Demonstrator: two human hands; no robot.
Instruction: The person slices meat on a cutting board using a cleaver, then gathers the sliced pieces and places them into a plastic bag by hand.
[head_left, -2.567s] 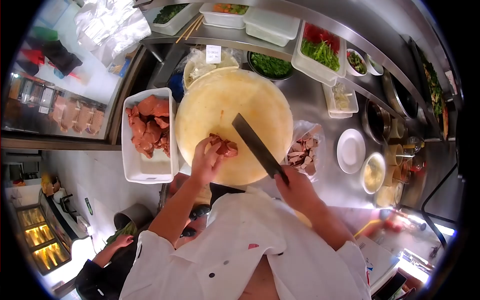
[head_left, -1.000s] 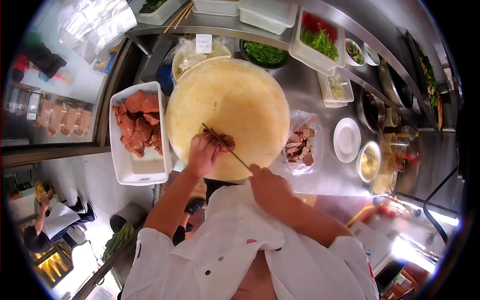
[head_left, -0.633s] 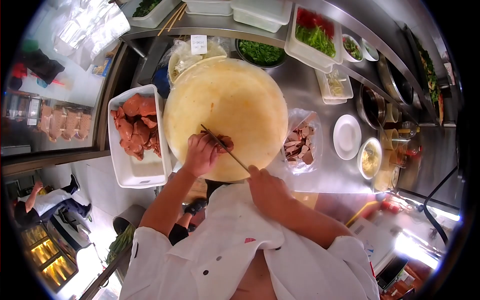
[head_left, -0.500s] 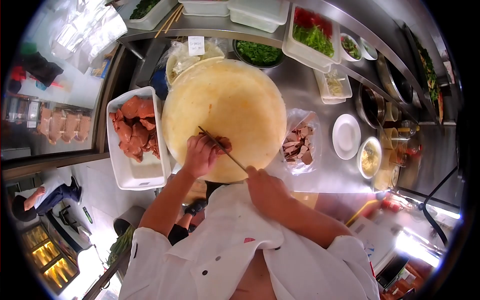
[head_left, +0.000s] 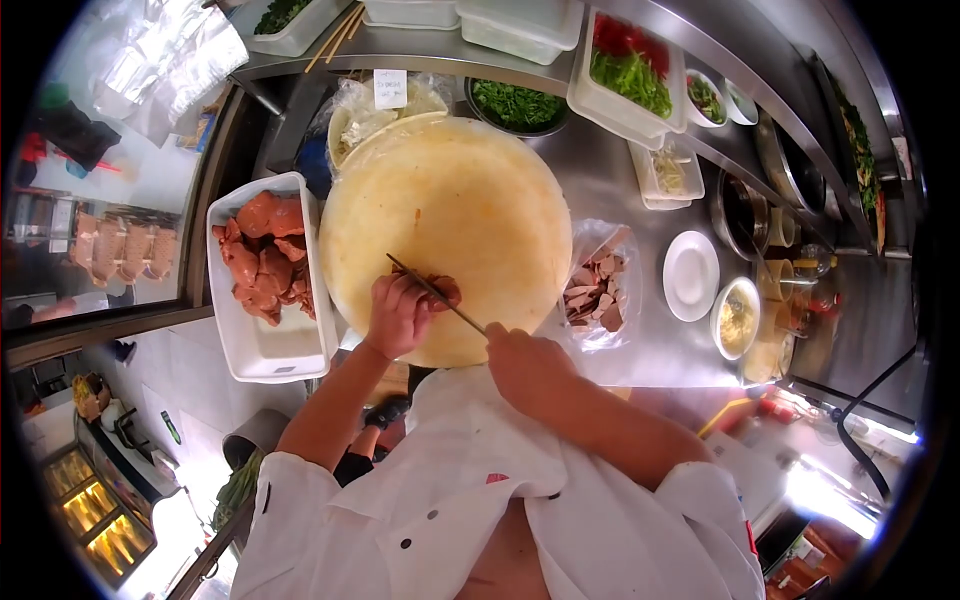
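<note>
On the round cutting board (head_left: 450,205), my left hand (head_left: 399,312) is closed, its fingers holding down a dark reddish piece of liver (head_left: 451,290). My right hand (head_left: 528,362) grips the handle of a knife (head_left: 462,313). The blade, seen nearly edge-on, slants across the liver right beside my left fingertips. My left hand and the blade partly hide the liver. Left of the board, a white tub (head_left: 284,366) holds several whole lobes of liver (head_left: 268,262). Thin liver slices (head_left: 600,292) lie on a clear plastic bag (head_left: 617,240) just right of the board.
A white plate (head_left: 691,276) and a bowl of yellowish chopped food (head_left: 737,318) stand at the right. Behind the board are a bowl of greens (head_left: 515,107) and a bagged container (head_left: 372,125). A steel shelf (head_left: 420,62) with tubs overhangs the back.
Both hands and the knife have shifted very slightly left, still at the same liver piece. The person at the lower left has mostly gone from view.
</note>
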